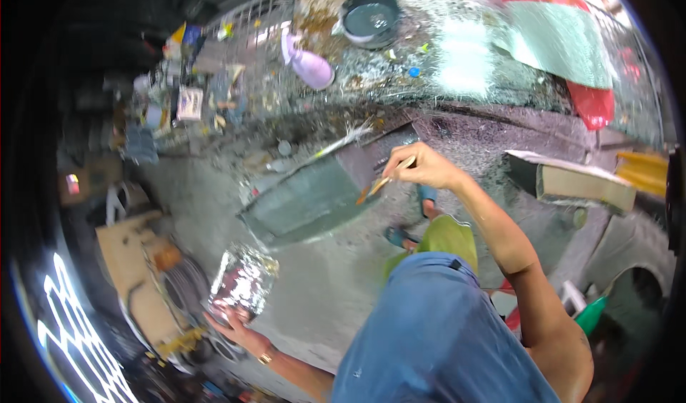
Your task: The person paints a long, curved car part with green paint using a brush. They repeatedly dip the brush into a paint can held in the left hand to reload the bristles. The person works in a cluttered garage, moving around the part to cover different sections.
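Silver foil, crumpled and shiny, catches my eye first at the left hand (241, 329), whose fingers spread along the near end of a foil tray (246, 280); whatever grip lies underneath is hidden from me. Reddish colour shows in the tray, though I can't make out whether it is liquid or reflection. I judge it light and easily dented, best carried level on an open palm, since squeezing one rim would probably buckle it.

Over to the right, the right hand (423, 166) pinches a wooden-handled brush (386, 183), thumb and fingers closed on the handle, bristles angled down at the long grey-green panel (304, 196). Whether they touch it, I can't tell. The brush looks light and stiff in the handle, softer at the tip; I'd hold it where those fingers are.

That panel lies just beyond the feet, below the near edge of the table (268, 81). It seems thin and fairly stiff, possibly slick on top, so I'd take it by its edges. What supports it is unclear to me.

Farther out, the table carries a purple spray bottle (312, 67), a dark bowl (371, 38) of greyish liquid and a pale sheet (561, 38) with red ends. The table's edge crowds the panel's far side, and a boxy piece (582, 186) stands to the right.
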Tool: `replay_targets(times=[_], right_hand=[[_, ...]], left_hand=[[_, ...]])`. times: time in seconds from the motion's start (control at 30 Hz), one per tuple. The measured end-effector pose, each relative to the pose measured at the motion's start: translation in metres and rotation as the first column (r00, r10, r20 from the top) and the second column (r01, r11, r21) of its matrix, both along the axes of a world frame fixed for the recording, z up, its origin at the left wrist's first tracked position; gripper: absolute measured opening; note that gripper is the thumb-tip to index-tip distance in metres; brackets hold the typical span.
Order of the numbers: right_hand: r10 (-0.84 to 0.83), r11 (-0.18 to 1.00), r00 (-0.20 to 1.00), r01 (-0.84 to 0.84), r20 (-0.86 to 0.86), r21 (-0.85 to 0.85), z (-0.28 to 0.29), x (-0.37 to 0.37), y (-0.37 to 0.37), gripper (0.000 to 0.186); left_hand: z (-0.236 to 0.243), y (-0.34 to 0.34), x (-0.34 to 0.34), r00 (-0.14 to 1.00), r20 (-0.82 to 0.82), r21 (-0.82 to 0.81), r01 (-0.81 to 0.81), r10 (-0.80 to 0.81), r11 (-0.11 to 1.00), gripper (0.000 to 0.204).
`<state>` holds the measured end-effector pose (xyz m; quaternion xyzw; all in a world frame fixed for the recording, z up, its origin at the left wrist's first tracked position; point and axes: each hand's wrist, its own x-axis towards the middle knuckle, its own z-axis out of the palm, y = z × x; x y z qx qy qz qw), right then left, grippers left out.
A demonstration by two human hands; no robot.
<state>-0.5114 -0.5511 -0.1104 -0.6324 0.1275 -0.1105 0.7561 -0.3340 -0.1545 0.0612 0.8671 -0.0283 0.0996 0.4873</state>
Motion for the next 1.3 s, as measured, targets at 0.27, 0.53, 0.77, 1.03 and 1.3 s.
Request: replay_targets(times=[0.27, 0.53, 0.77, 1.03, 1.3], right_hand=[[-0.461, 0.849, 0.885, 0.418, 0.066, 0.322, -0.041, 0.002, 0.027, 0.014], [-0.646, 0.723, 0.747, 0.532, 0.159, 0.44, -0.059, 0.052, 0.033, 0.018], [-0.799, 0.561, 0.596, 0.697, 0.075, 0.446, -0.071, 0.011, 0.051, 0.015], [-0.544, 0.72, 0.781, 0.622, 0.307, -0.307, 0.004, 0.043, 0.091, 0.02], [-0.825, 0.466, 0.467, 0.881, 0.319, -0.085, 0.0, 0.058, 0.105, 0.025]], left_hand=[[0.008, 0.043, 0.037, 0.986, -0.053, -0.137, 0.149, -0.157, 0.979, 0.07], [0.007, 0.072, 0.053, 0.958, -0.045, -0.101, 0.276, -0.282, 0.956, 0.072], [0.007, 0.099, 0.045, 0.964, -0.048, -0.054, 0.258, -0.26, 0.965, 0.07], [0.005, 0.115, 0.044, 0.964, -0.016, -0.1, 0.264, -0.267, 0.959, 0.073], [0.021, 0.085, 0.057, 0.942, 0.056, -0.175, 0.336, -0.332, 0.925, 0.072]])
